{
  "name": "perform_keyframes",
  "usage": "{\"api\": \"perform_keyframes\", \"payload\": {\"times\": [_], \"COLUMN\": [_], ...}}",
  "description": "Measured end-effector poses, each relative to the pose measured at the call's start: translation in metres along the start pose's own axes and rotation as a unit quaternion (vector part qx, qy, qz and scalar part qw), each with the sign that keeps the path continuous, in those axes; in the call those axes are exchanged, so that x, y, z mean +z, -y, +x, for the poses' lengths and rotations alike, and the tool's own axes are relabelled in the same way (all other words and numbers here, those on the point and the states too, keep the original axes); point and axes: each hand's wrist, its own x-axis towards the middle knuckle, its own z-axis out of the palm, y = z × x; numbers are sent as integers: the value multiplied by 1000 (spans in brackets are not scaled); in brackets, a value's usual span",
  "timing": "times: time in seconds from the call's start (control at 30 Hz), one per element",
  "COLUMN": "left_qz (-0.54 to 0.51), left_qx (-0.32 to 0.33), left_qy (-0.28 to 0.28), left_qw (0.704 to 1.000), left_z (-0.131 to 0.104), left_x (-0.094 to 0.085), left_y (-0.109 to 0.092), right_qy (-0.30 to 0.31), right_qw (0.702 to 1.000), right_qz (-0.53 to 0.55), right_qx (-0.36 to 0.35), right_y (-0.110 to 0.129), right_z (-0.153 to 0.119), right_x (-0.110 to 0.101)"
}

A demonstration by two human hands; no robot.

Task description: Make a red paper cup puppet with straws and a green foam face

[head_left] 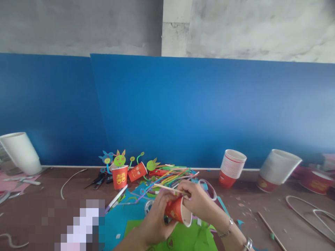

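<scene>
Clearly, the red paper cup (173, 210) sits between the two hands above a green sheet (193, 238), tipped sideways, its long axis running from the left palm to a mouth facing right. The left hand (156, 220) wraps its body; the right hand (193, 195), by the rim, pinches a thin stick (167, 188) pointing left (whether it touches the cup is unclear).

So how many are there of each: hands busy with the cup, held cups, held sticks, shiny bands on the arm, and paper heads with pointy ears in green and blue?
Hands: 2, left hand and right hand
Held red cup: 1
Held pale stick: 1
Shiny bands: 2
Green eared heads: 2
Blue eared head: 1
Total: 9
</scene>
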Motion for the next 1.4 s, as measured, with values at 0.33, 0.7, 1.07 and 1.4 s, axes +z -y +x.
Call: {"api": "perform_keyframes", "payload": {"times": [0.33, 0.7, 1.07, 1.4], "left_qz": [-6, -18, -2, -123], "left_qx": [-12, -12, -36, -109], "left_qy": [-2, -2, 6, -37], "left_qw": [1000, 1000, 999, 986], "left_z": [0, 0, -1, -1], "left_x": [0, 0, 3, 6], "left_y": [-1, -2, 1, 5], "right_qy": [-2, -14, -8, -51], "right_qw": [1000, 1000, 1000, 997], "right_qz": [1, 10, -5, 58], "right_qx": [-20, -14, 25, 25], "right_y": [3, -5, 3, 5], "right_z": [-2, 1, 0, 2], "right_x": [0, 7, 2, 7]}}
